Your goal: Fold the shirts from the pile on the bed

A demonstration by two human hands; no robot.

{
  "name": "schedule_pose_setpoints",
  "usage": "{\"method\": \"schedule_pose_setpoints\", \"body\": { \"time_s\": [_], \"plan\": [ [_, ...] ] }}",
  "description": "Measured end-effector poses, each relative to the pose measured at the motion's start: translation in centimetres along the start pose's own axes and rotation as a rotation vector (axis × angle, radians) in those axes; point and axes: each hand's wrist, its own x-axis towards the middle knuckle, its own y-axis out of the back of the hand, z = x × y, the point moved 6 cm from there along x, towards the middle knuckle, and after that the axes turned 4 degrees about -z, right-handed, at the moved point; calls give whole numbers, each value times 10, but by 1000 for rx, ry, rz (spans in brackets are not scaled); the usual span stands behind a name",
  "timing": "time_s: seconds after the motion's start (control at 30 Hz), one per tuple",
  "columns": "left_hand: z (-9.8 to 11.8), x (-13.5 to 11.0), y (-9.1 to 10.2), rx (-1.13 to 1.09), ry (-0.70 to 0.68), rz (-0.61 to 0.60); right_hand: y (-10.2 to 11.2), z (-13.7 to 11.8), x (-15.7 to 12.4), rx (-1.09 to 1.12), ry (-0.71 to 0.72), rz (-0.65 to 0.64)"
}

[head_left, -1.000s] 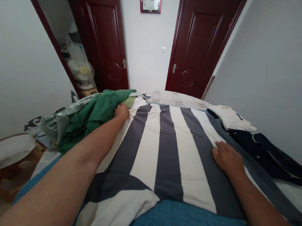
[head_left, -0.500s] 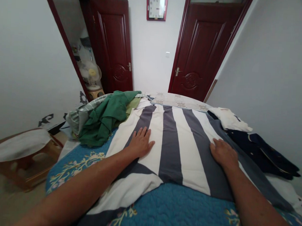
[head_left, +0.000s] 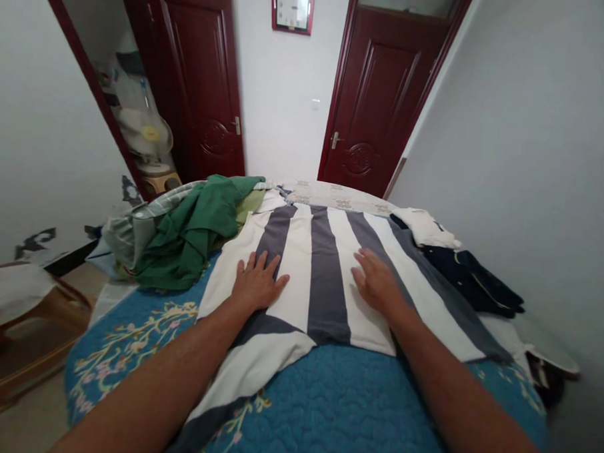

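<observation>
A garment with broad grey and white stripes [head_left: 325, 254] lies spread flat on a bed with a blue quilted cover [head_left: 324, 414]. My left hand [head_left: 256, 282] rests flat on its left part, fingers stretched out and slightly apart. My right hand [head_left: 377, 281] lies flat on the middle stripes, fingers extended, holding nothing. One sleeve of the striped garment trails toward the bed's near left edge.
A heap of green and checked clothes [head_left: 181, 231] lies at the bed's left. White folded cloth [head_left: 425, 226] and dark navy clothing [head_left: 472, 281] lie at the right by the wall. A wooden stool [head_left: 12, 321] stands left; two dark red doors [head_left: 383, 90] and a fan [head_left: 146, 136] are beyond.
My left hand left the green heap and came down flat on the striped garment. My right hand slid from the garment's right part toward its middle. The view pulled back.
</observation>
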Motion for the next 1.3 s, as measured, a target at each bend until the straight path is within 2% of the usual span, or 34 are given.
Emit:
{"method": "schedule_pose_setpoints", "body": {
  "time_s": [0.07, 0.13, 0.2, 0.3, 0.47, 0.67, 0.93, 1.1, 1.3],
  "plan": [
    [0, 1, 0, 4, -9, -3, -17, -48, 12, 74, 68, -155],
    [-1, 1, 1, 14, -7, -4, -36, -82, 23, 116, 60, -323],
    [-1, 1, 1, 22, 0, 0, -52, -100, 36, 133, 18, -431],
    [0, 1, 2, 20, 7, 3, -68, -99, 60, 139, -20, -494],
    [-1, 1, 1, 17, 20, 0, -81, -52, 95, 82, -135, -476],
    [-5, 6, -3, 46, 46, -26, -84, 19, 108, 30, -281, -448],
    [-11, 10, -10, 94, 52, 0, -73, 106, 106, -46, -422, -408],
    [-13, 11, -10, 128, 61, -2, -63, 163, 97, -65, -564, -396],
    [-13, 12, -11, 116, 70, -23, -52, 199, 73, -98, -668, -373]
  ]
}}
